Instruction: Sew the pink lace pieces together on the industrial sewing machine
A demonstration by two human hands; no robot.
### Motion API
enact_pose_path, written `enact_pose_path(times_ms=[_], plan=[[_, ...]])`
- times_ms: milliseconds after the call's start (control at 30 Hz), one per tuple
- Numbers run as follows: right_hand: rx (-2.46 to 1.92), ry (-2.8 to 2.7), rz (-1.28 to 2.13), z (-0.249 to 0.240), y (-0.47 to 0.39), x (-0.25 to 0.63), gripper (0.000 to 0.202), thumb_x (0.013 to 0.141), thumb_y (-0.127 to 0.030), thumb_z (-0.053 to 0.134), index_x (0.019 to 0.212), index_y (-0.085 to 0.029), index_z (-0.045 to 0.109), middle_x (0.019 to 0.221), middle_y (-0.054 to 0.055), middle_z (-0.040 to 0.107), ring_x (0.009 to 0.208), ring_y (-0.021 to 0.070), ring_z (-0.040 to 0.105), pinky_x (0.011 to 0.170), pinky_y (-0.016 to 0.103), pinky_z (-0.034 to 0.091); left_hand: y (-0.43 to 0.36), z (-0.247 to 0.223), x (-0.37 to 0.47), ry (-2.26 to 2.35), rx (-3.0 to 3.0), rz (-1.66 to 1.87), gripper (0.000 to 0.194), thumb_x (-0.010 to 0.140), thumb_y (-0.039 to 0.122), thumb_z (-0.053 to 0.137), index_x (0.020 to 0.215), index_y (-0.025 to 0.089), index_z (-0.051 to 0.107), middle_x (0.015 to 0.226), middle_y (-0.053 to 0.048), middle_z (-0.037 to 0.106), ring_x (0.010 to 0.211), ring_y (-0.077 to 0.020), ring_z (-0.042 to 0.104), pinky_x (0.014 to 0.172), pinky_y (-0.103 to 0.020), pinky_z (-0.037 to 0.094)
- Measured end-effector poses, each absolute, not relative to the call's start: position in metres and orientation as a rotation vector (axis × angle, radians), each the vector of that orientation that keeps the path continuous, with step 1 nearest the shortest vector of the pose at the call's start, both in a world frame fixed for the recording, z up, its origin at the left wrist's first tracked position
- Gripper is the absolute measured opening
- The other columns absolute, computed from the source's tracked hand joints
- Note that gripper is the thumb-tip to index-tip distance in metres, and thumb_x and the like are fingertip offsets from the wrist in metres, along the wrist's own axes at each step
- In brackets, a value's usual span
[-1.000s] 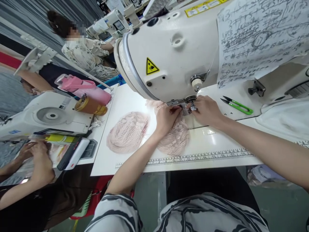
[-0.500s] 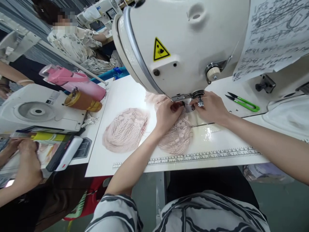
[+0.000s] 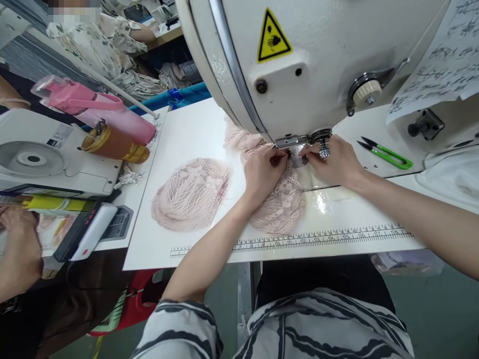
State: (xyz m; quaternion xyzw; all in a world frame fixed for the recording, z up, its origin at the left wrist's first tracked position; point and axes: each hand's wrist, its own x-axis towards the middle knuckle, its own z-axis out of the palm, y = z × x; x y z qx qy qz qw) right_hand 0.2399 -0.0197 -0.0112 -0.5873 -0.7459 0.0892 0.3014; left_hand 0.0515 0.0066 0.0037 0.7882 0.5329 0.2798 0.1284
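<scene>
Under the needle area of a white sewing machine (image 3: 318, 60) lies a pale pink lace piece (image 3: 279, 212) with a scalloped edge. My left hand (image 3: 263, 173) rests on this lace, its thumb and fingers pinched on the fabric just left of the presser foot. To the right of the foot, my right hand (image 3: 335, 162) has its fingers drawn together. Its fingertips are partly hidden behind the clear guard (image 3: 298, 155) and the tension spring, so what they grip does not show. A second rounded lace piece (image 3: 190, 194) lies flat to the left.
Green-handled thread snips (image 3: 387, 153) lie right of the machine head. A printed ruler (image 3: 322, 238) runs along the table's front edge. At left stand a pink bottle (image 3: 101, 109), an amber cup (image 3: 116, 144) and another machine (image 3: 48, 154), with a co-worker's hand (image 3: 22, 239) beside it.
The view has shifted, so the machine head looks larger and higher. Both hands stay close to the presser foot, and the lace has hardly moved.
</scene>
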Motion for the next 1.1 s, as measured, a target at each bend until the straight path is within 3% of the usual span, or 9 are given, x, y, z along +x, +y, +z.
enact_pose_path(times_ms=[300,467,600,733,800,933,1100], plan=[[-1.587,-1.963,0.168,-0.011,-0.021,0.241,0.025,0.086,-0.02,0.047,0.091,-0.022,0.072,0.094,0.003,0.071,0.083,0.0229,0.064,0.066,0.032,0.044,0.008,0.002,0.051,1.521,2.3,0.806,0.009,0.08,0.02,0.064,0.082,0.02,0.073,0.081,0.0,0.074,0.073,-0.016,0.064,0.064,-0.029,0.047],[-1.715,-2.181,-0.123,0.011,-0.026,0.253,0.028,0.091,-0.025,0.043,0.081,-0.016,0.067,0.09,0.01,0.068,0.089,0.0249,0.061,0.072,0.034,0.042,0.008,0.0,0.048,1.479,2.281,0.837,0.01,0.079,0.017,0.063,0.081,0.02,0.072,0.081,0.0,0.073,0.071,-0.0145,0.064,0.063,-0.027,0.047],[-2.072,-2.295,-0.24,0.042,-0.03,0.267,0.033,0.093,-0.024,0.037,0.098,-0.012,0.068,0.098,0.016,0.067,0.097,0.0297,0.059,0.063,0.033,0.037,0.009,-0.002,0.046,1.422,2.291,0.885,0.01,0.078,0.015,0.062,0.079,0.02,0.071,0.079,0.001,0.072,0.069,-0.0137,0.063,0.063,-0.026,0.047],[-2.496,-2.298,-0.241,0.06,-0.038,0.275,0.037,0.096,-0.036,0.038,0.119,-0.021,0.062,0.112,0.012,0.067,0.094,0.0311,0.063,0.056,0.03,0.031,0.01,-0.002,0.045,1.417,2.292,0.885,0.009,0.078,0.016,0.062,0.078,0.02,0.07,0.08,0.0,0.071,0.073,-0.0155,0.064,0.067,-0.028,0.047],[-2.621,-2.32,-0.28,0.062,-0.045,0.276,0.038,0.097,-0.038,0.037,0.124,-0.024,0.059,0.107,0.011,0.069,0.089,0.0303,0.064,0.055,0.031,0.031,0.01,-0.001,0.045,1.418,2.273,0.871,0.009,0.078,0.016,0.061,0.078,0.02,0.069,0.082,0.0,0.072,0.075,-0.0162,0.064,0.07,-0.03,0.047],[-2.704,-2.338,-0.365,0.059,-0.064,0.28,0.035,0.094,-0.027,0.04,0.124,-0.022,0.058,0.082,0.013,0.069,0.072,0.029,0.065,0.05,0.03,0.027,0.009,-0.001,0.045,1.396,2.25,0.896,0.012,0.078,0.013,0.057,0.077,0.021,0.067,0.083,0.0,0.072,0.075,-0.0163,0.063,0.072,-0.031,0.046],[-2.557,-2.269,-0.317,0.045,-0.081,0.292,0.036,0.088,-0.017,0.044,0.119,-0.02,0.061,0.079,0.016,0.07,0.061,0.0268,0.062,0.048,0.032,0.023,0.01,-0.004,0.044,1.355,2.256,0.966,0.014,0.076,0.011,0.055,0.071,0.021,0.064,0.075,0.001,0.07,0.068,-0.0152,0.06,0.066,-0.03,0.044]])
